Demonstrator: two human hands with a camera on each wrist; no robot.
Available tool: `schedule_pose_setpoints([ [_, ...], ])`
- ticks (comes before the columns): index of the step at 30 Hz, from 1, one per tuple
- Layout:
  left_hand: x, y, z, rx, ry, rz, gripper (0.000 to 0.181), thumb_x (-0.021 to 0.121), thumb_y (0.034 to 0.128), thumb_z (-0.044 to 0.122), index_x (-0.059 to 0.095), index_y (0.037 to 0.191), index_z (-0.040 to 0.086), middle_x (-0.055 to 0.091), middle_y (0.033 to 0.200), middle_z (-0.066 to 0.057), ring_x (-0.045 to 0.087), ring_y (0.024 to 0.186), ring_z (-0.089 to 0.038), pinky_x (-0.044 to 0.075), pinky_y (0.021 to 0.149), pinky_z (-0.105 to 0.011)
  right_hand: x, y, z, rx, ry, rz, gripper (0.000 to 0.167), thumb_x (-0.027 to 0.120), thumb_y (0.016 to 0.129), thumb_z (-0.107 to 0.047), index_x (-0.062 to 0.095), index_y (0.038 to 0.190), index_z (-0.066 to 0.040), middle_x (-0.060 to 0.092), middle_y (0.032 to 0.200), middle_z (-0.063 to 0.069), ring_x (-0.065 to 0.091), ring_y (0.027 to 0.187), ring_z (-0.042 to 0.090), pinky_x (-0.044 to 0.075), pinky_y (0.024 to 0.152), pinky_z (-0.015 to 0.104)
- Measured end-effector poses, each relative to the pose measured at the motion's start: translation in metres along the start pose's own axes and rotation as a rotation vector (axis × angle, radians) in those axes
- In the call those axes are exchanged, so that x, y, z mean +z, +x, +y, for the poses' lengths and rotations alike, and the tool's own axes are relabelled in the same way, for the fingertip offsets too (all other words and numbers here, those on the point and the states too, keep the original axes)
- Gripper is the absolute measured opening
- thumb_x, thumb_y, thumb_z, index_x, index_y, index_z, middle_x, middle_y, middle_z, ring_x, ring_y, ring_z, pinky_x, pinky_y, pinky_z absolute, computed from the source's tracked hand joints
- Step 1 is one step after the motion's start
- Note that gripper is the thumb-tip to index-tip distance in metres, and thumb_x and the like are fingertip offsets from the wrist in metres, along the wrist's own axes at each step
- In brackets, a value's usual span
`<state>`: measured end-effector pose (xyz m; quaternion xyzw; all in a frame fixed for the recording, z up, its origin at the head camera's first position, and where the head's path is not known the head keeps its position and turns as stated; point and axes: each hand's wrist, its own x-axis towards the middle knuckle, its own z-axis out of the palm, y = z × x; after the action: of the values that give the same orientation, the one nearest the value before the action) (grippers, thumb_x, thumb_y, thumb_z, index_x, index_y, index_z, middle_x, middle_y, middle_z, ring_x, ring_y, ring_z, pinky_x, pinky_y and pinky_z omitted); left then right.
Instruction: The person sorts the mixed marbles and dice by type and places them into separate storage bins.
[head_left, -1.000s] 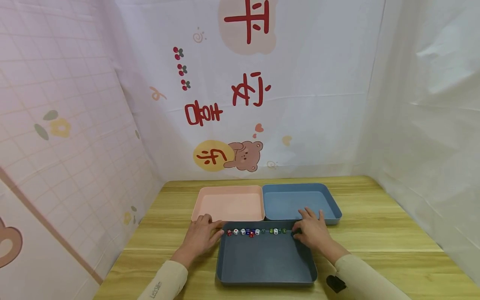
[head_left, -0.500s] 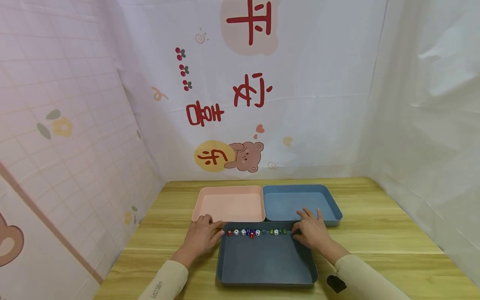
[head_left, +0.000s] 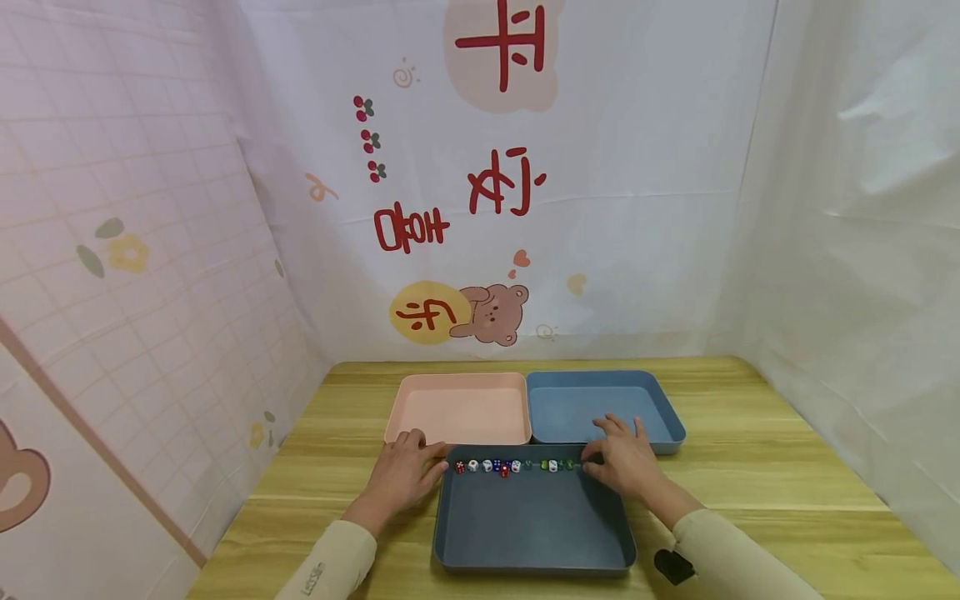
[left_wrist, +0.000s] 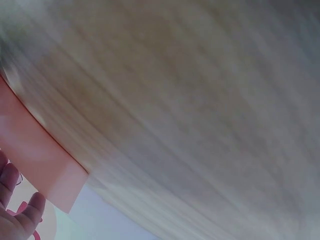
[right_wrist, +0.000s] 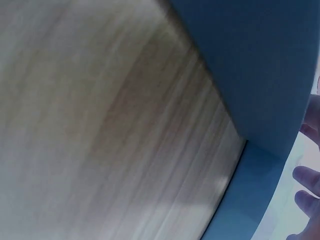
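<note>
Several small dice form a row along the far side of the dark grey-blue tray (head_left: 534, 525): a red die (head_left: 460, 467) at the left end, white, blue and another red one (head_left: 505, 472) near the middle, then green ones and a white die (head_left: 553, 466). My left hand (head_left: 401, 471) rests by the tray's far left corner, fingertips at its rim, holding nothing visible. Over the far right corner is my right hand (head_left: 628, 462), thumb and forefinger apart at the row's right end; whether they touch a die cannot be told. The wrist views show fingers of the left hand (left_wrist: 22, 215) and right hand (right_wrist: 309, 185).
Behind the dark tray, a pink tray (head_left: 461, 408) and a blue tray (head_left: 592, 404) stand side by side on the wooden table (head_left: 765, 467). A printed cloth (head_left: 637, 167) hangs behind. A black object (head_left: 673, 567) lies by the right sleeve.
The right thumb and forefinger have shifted slightly left towards the dice row. The left hand keeps its place at the corner. The head view has tilted slightly.
</note>
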<state>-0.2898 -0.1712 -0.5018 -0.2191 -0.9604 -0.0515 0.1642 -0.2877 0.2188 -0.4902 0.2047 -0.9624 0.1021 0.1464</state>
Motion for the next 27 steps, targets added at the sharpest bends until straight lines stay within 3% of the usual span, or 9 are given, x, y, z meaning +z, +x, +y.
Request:
schedule_pose_setpoints([
  [18, -0.001, 0.000, 0.002, 0.000, -0.005, -0.005, 0.033, 0.064, 0.0951, 0.042, 0.071, 0.121, 0.022, 0.048, 0.095, -0.003, 0.048, 0.091, -0.023, 0.044, 0.076, -0.043, -0.004, 0.016, 0.017, 0.085, 0.131, 0.078, 0.005, 0.079, 0.083, -0.026, 0.077, 0.085, -0.022, 0.054, 0.135, 0.027, 0.037, 0.133, 0.051, 0.017, 0.100, 0.078],
  [21, -0.001, 0.000, 0.001, 0.000, -0.006, -0.008, 0.033, 0.064, 0.0949, 0.041, 0.071, 0.122, 0.023, 0.047, 0.093, -0.002, 0.047, 0.089, -0.022, 0.042, 0.074, -0.041, -0.004, 0.021, 0.022, 0.111, 0.168, 0.095, 0.004, 0.078, 0.085, -0.024, 0.078, 0.086, -0.020, 0.056, 0.132, 0.028, 0.042, 0.128, 0.051, 0.019, 0.098, 0.079],
  [27, -0.001, 0.000, 0.000, -0.001, 0.009, -0.015, 0.034, 0.063, 0.0955, 0.042, 0.070, 0.123, 0.023, 0.048, 0.094, -0.002, 0.047, 0.090, -0.022, 0.043, 0.075, -0.041, -0.005, 0.030, 0.033, 0.190, 0.308, 0.088, 0.012, 0.073, 0.088, -0.019, 0.079, 0.092, -0.008, 0.054, 0.130, 0.036, 0.046, 0.124, 0.054, 0.037, 0.096, 0.068],
])
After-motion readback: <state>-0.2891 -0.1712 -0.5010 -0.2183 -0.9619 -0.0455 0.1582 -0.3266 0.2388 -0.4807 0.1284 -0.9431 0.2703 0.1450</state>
